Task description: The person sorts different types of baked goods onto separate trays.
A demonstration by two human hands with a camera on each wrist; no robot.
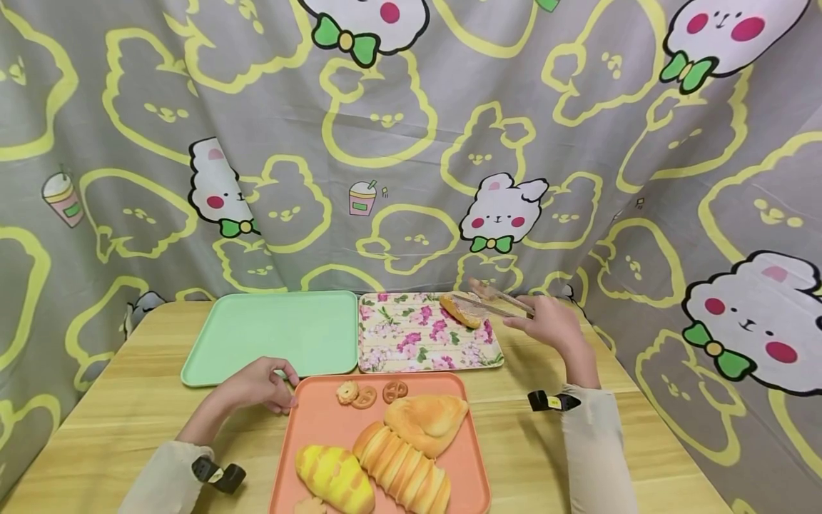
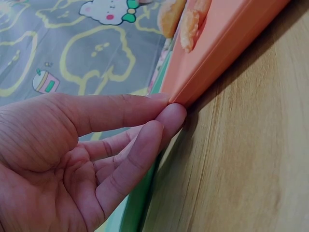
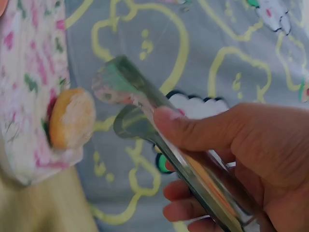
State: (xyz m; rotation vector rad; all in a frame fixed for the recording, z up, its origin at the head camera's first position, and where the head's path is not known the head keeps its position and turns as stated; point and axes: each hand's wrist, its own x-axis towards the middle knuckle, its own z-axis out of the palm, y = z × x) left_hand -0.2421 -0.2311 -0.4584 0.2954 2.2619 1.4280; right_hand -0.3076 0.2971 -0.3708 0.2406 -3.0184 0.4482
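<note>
On the wooden table (image 1: 128,421), three trays are laid out. Toward the far left edge a green tray (image 1: 276,332) is set, with a floral tray (image 1: 417,343) touching its right side. Nearer the front edge an orange tray (image 1: 321,428) is loaded with small cookies (image 1: 364,395) and three bread loaves (image 1: 392,450). The far left corner of the orange tray is pinched by the left hand (image 1: 260,385), thumb above and fingertips (image 2: 169,116) beneath its rim. At the far right corner of the floral tray a small loaf (image 1: 459,311) is seen lying. Metal tongs (image 1: 497,300) are gripped by the right hand (image 1: 552,325), their tips held slightly apart just beside that loaf; contact cannot be told.
</note>
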